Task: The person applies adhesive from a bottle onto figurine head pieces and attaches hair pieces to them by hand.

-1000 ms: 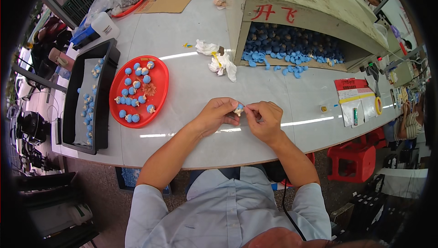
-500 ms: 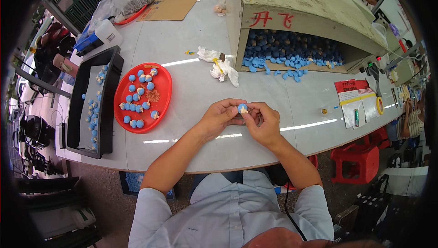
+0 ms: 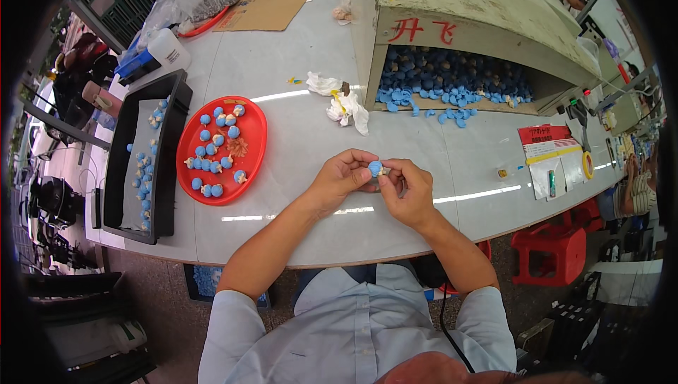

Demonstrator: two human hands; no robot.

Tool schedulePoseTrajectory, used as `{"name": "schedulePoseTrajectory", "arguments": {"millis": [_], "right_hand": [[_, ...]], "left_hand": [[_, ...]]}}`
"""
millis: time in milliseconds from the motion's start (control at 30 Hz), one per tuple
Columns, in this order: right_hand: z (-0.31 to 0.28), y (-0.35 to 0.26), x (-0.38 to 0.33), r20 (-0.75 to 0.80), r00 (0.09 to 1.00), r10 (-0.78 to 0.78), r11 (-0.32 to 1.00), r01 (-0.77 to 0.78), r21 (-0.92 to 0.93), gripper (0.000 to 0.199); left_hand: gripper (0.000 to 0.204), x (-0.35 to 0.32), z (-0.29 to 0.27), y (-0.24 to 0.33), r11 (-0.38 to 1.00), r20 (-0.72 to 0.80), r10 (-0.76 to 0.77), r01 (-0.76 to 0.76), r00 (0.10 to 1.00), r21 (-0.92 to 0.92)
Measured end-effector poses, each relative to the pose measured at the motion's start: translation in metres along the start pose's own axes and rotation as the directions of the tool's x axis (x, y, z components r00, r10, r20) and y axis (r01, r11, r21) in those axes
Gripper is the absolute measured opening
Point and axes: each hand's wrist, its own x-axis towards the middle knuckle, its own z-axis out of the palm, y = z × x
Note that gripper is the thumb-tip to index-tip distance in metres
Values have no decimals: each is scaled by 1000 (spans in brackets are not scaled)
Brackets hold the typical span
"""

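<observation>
Between my fingertips, over the middle of the table, is a small figurine head (image 3: 375, 169) with a blue top and a beige part on its right. My left hand (image 3: 344, 180) pinches it from the left, and my right hand (image 3: 407, 188) grips it from the right with thumb and fingers. To the left, a red plate (image 3: 258, 151) carries several similar blue and beige heads (image 3: 216, 166). Beyond it stands a black tray (image 3: 164, 200) with a pale liner and more of these small pieces (image 3: 145, 179).
A large box (image 3: 459, 13) with an open front holds many blue pieces (image 3: 452, 77), some spilling onto the table. Crumpled white tissue (image 3: 346, 110) lies before it. At right are a red and white packet (image 3: 547, 151) and yellow tape (image 3: 587, 164). Red stools (image 3: 544, 253) stand below.
The small head has turned between my fingers: more of its blue side shows, and the beige part has moved to the right. Both hands stay in nearly the same place.
</observation>
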Motion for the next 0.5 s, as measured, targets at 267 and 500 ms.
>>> {"name": "schedulePoseTrajectory", "arguments": {"millis": [267, 500], "right_hand": [[1, 3, -1, 5, 999, 33, 999, -33, 40, 21], [1, 4, -1, 0, 999, 32, 998, -32, 46, 17]], "left_hand": [[40, -3, 5, 5, 995, -23, 49, -47, 999, 90], [40, -2, 4, 5, 997, -33, -4, 7, 999, 78]]}}
